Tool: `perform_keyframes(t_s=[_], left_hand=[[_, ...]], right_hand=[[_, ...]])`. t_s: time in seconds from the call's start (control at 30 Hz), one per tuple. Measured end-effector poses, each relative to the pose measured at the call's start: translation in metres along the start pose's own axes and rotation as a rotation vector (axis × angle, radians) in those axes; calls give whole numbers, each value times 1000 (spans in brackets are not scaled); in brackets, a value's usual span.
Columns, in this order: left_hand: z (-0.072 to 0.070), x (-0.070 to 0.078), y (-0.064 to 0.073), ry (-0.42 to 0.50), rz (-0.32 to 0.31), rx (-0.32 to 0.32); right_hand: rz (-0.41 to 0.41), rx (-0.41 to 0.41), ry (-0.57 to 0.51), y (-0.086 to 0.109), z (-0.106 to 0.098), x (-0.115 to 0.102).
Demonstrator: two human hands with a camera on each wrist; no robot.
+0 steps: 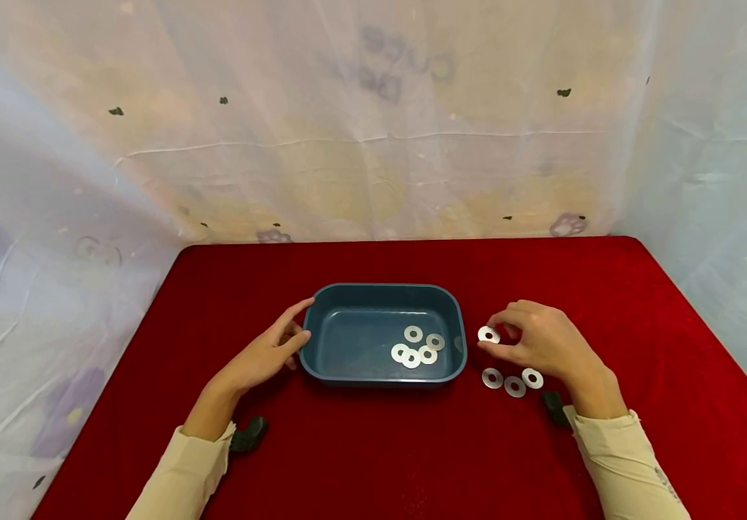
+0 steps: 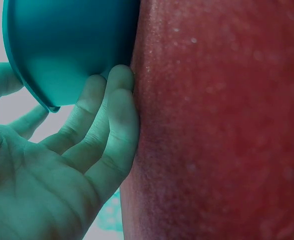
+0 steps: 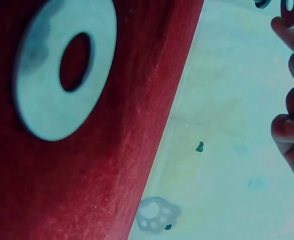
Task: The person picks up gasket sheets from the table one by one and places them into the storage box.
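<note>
In the head view, my left hand [image 1: 265,357] holds the left end of a blue rectangular tray [image 1: 383,380]. Its thumb and index finger lie on the rim, and the left wrist view has the other fingers bent against the outer wall. Several flat metal washers [image 1: 413,334] lie inside the tray toward its right, some overlapping. Right of the tray, my right hand [image 1: 536,337] pinches one washer [image 1: 488,334] between thumb and index finger. Three loose washers [image 1: 514,386] lie on the cloth below that hand; one washer [image 3: 99,65] looms close in the right wrist view.
Red cloth [image 1: 373,448] covers the table under everything. Pale patterned sheeting [image 1: 373,144] hangs behind the table and along both sides. A dark strap end [image 1: 250,435] shows at the left wrist, another dark piece [image 1: 554,408] beside the right wrist.
</note>
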State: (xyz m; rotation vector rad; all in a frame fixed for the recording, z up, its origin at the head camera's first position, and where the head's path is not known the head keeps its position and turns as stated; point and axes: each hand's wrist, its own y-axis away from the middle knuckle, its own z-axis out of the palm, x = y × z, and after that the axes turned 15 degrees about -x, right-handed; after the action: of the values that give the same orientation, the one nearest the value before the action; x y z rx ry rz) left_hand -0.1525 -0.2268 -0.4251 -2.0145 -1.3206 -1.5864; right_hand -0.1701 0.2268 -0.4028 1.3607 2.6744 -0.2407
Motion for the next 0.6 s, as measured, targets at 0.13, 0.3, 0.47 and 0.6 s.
perform_keyframes(t_s=[0.13, 0.3, 0.47, 0.6], left_hand=[[0, 1, 0, -2, -1, 1], [0, 1, 0, -4, -1, 1], [0, 2, 0, 1, -3, 1], [0, 3, 1, 2, -2, 1]], right_hand=[[-30, 48, 28, 1, -2, 1], [-84, 109, 46, 2, -4, 3], [-111, 134, 37, 1, -6, 3], [-98, 129, 12, 1, -7, 2]])
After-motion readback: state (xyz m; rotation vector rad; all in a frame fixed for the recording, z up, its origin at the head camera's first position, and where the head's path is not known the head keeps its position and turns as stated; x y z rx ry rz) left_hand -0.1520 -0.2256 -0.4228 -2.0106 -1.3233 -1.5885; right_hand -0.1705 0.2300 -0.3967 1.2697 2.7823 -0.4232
